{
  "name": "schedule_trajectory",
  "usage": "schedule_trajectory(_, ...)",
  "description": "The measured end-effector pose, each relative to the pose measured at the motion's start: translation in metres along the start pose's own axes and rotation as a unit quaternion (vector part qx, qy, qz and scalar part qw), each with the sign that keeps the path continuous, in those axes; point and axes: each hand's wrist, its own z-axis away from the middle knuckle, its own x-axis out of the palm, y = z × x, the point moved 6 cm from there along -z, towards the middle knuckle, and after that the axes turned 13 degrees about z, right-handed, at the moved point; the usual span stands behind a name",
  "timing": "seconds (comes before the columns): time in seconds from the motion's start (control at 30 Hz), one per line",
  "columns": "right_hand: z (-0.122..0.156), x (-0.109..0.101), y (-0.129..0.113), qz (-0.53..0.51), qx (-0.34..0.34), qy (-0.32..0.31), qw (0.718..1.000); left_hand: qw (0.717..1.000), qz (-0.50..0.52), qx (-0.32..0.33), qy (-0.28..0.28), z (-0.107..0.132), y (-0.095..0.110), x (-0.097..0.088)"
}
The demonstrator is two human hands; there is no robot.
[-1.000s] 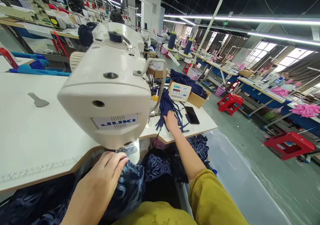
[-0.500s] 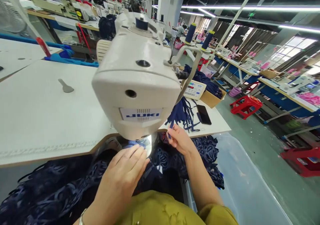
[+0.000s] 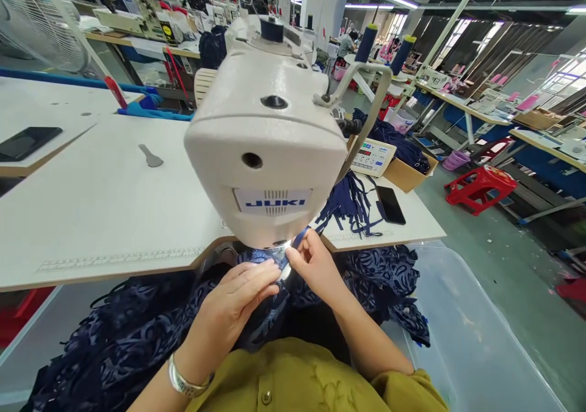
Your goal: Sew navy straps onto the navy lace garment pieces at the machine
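Observation:
A white JUKI sewing machine (image 3: 268, 134) stands close in front of me on a white table (image 3: 101, 210). Under its head lies dark blue patterned fabric (image 3: 137, 332), which spills down over my lap. My left hand (image 3: 235, 305) rests on this fabric just below the machine head, fingers curled and pressed onto the cloth. My right hand (image 3: 315, 265) pinches a narrow dark blue strip (image 3: 300, 238) beside the needle area. A pile of the same blue strips (image 3: 350, 201) lies on the table to the right.
A black phone (image 3: 390, 204), a control panel (image 3: 372, 157) and a cardboard box (image 3: 407, 171) sit at the table's right end. Another phone (image 3: 25, 142) lies far left. A clear plastic bin (image 3: 467, 339) stands at my right. Red stools (image 3: 478, 183) and other work tables fill the aisle.
My right hand left the strip pile and came back to the needle area carrying one strip. My left hand shifted up along the fabric to the machine head. My view swung left.

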Motion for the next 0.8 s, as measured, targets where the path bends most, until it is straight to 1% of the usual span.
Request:
schedule_trajectory(0.1,0.001,0.003,0.0,-0.02,0.011,0.001,1.0,0.999,-0.036,0.028,-0.011,-0.003,0.005,0.004)
schedule_trajectory(0.33,0.002,0.002,0.0,-0.009,0.026,0.013,1.0,0.993,-0.088,0.076,0.008,-0.01,0.018,0.006)
schedule_trajectory(0.47,0.001,0.002,0.0,-0.001,0.022,0.008,1.0,0.991,-0.104,0.082,-0.007,-0.014,0.02,0.006)
schedule_trajectory(0.57,0.0,0.001,0.0,-0.001,0.016,0.007,1.0,0.992,-0.107,0.068,-0.011,-0.013,0.016,0.005)
schedule_trajectory(0.67,-0.001,0.002,0.001,-0.008,0.015,-0.002,1.0,0.989,-0.14,0.041,0.011,-0.009,0.008,0.003)
schedule_trajectory(0.7,-0.001,0.002,0.001,-0.009,0.015,-0.005,1.0,0.989,-0.142,0.037,0.01,-0.008,0.005,0.003)
schedule_trajectory(0.8,0.0,0.001,0.0,-0.005,0.018,-0.006,1.0,0.994,-0.107,0.032,-0.008,-0.004,-0.001,0.008)
